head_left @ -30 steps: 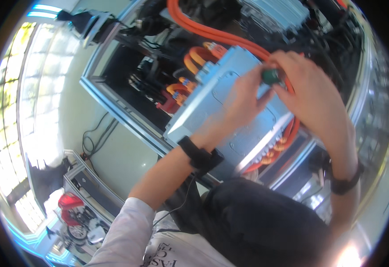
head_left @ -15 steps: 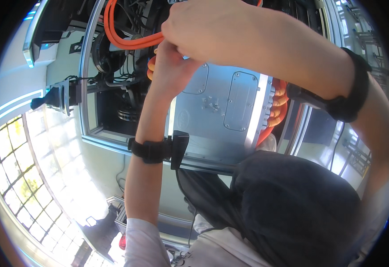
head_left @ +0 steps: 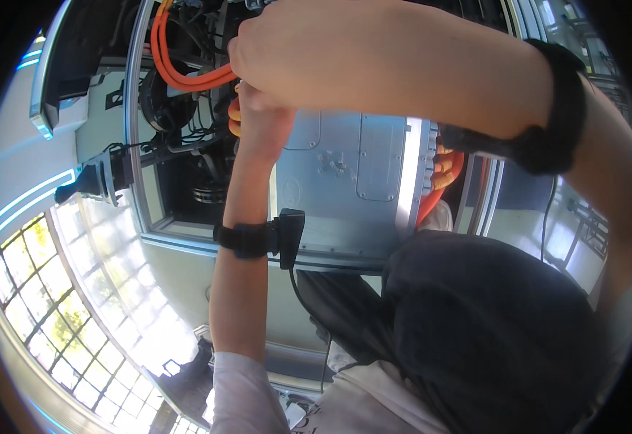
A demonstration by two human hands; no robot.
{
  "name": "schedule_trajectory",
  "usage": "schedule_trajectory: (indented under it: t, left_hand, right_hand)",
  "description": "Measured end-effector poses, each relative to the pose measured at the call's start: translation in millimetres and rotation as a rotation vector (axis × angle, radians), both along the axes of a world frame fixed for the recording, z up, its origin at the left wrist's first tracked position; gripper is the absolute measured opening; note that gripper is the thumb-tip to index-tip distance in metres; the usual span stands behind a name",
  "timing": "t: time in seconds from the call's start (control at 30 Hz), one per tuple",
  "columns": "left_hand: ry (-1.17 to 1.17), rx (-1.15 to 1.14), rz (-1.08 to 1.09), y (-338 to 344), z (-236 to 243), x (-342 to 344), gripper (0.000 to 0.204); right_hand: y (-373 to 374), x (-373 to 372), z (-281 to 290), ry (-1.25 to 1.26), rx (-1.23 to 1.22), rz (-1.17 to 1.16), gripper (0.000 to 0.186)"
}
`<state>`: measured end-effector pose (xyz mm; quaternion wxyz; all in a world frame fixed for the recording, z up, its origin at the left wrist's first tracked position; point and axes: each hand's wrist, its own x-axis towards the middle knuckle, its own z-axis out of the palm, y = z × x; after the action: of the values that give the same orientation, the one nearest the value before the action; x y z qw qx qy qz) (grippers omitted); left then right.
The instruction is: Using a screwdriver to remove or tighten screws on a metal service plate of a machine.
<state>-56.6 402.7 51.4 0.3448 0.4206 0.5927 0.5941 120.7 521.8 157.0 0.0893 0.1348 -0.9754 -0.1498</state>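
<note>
My right hand (head_left: 276, 54) is closed, its knuckles bent, above the far left part of a silver metal box (head_left: 330, 217). A pair of thick orange cables (head_left: 175, 78) loops in from the left and runs under its fingers; what the fingers grip is hidden. Directly beneath, my left hand (head_left: 264, 119) reaches up against the right one. Its fingers are mostly covered, so their grip cannot be seen. Beside the left hand, orange cable ends (head_left: 234, 117) stick out of the box's left side. Several small metal bolts (head_left: 336, 163) lie on the box lid.
An aluminium frame (head_left: 178, 244) surrounds the box. Orange cables (head_left: 442, 177) come out along its right side. Black hoses and machine parts (head_left: 168, 108) fill the left bay. My dark-trousered leg (head_left: 489, 311) is bent close to the near edge. Each wrist wears a black strapped device (head_left: 254, 239).
The view has shifted a little. Both hands appear farther left in it, still together, and my right hand now covers more of the left one. The orange cable loop has moved left with them.
</note>
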Motion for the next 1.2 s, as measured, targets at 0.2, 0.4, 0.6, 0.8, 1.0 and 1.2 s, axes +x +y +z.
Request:
schedule_trajectory:
  t: [0.2, 0.4, 0.6, 0.8, 1.0, 1.2]
  left_hand:
    - [-0.023, -0.009, 0.013, -3.3, -3.6, -4.0, 0.027]
    - [-0.060, -0.003, 0.024, -2.1, -9.9, -1.6, 0.029]
    - [-0.078, -0.012, 0.028, -0.4, -14.1, -6.0, 0.031]
    - [-0.098, 0.023, 0.085, 1.6, -8.2, 2.7, 0.035]
    - [-0.053, -0.023, 0.094, -4.1, -9.7, -2.4, 0.039]
    - [-0.017, -0.078, 0.034, -1.4, -12.1, 2.5, 0.042]
  right_hand:
    - [21.0, -4.1, -16.0, -0.014, -1.233, 0.239, 0.022]
    - [13.6, -6.7, 5.0, 0.095, -0.797, 0.265, 0.017]
    - [17.3, -14.8, -19.4, -0.006, -1.027, 0.265, 0.016]
    - [22.9, -5.8, -29.4, -0.095, -1.199, 0.279, 0.020]
    - [17.4, 12.4, -23.0, -0.062, -1.396, 0.113, 0.025]
    - [19.4, 15.4, -20.2, -0.088, -1.266, 0.104, 0.025]
